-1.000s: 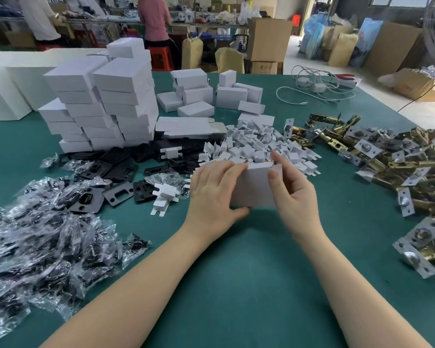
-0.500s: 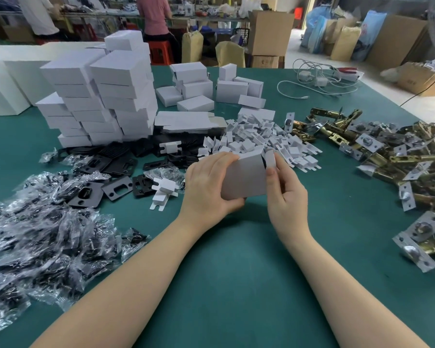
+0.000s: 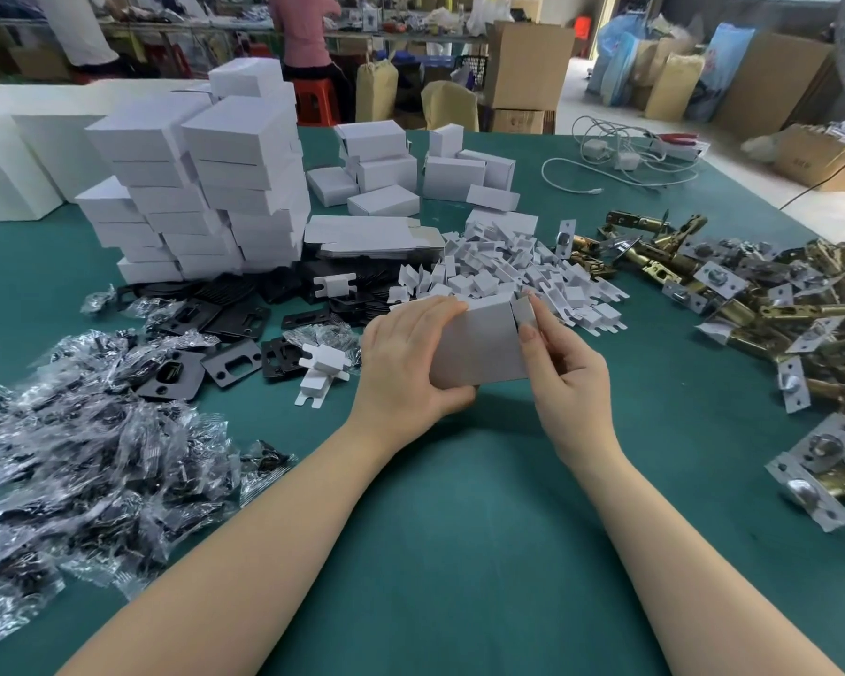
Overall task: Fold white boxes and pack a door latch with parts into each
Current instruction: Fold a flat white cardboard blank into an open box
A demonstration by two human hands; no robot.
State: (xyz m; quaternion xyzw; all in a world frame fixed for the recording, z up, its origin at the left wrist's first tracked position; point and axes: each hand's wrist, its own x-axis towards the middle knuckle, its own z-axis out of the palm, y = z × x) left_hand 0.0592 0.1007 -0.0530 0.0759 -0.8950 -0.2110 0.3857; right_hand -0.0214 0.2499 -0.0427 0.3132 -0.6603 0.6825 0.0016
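Centrally, a white box [image 3: 476, 346] is held just above the green table [image 3: 459, 529]. Gripping its left end is the left hand [image 3: 406, 363], while the right hand [image 3: 564, 370] pinches the side flap [image 3: 523, 309]. Behind lie white card inserts [image 3: 513, 270], with brass latches [image 3: 776, 304] at right and bagged black parts [image 3: 69, 441] at left.

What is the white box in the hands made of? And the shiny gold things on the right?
Box: looks like thin matte white cardboard; its end flap bends under the right hand.
Latches: likely metal, brass-coloured and glossy, with silvery plates that reflect light.
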